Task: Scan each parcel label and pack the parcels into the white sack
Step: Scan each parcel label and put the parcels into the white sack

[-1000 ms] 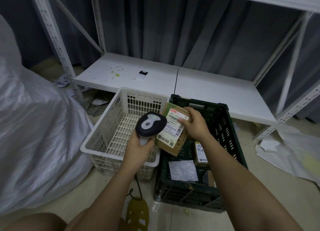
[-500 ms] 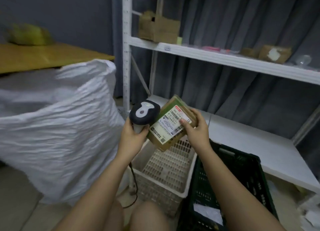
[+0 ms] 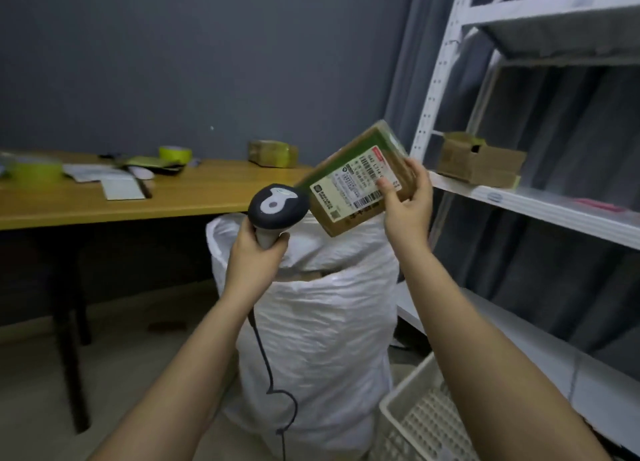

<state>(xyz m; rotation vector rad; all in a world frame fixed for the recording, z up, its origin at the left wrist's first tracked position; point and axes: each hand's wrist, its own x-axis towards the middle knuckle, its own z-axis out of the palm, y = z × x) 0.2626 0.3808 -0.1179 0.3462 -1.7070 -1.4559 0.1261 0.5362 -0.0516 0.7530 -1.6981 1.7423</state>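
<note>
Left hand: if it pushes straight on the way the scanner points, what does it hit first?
The parcel in the right hand. The left hand aims the scanner up and right, and its head already looks nearly against the parcel's lower left edge; depth is unclear.

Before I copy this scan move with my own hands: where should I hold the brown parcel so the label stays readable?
Hold the parcel by its right-hand edge, coming from the right as the right hand does now. It is flat, its label faces you, and the scanner in the left hand sits at its left. Keep the thumb off the barcodes.
</note>
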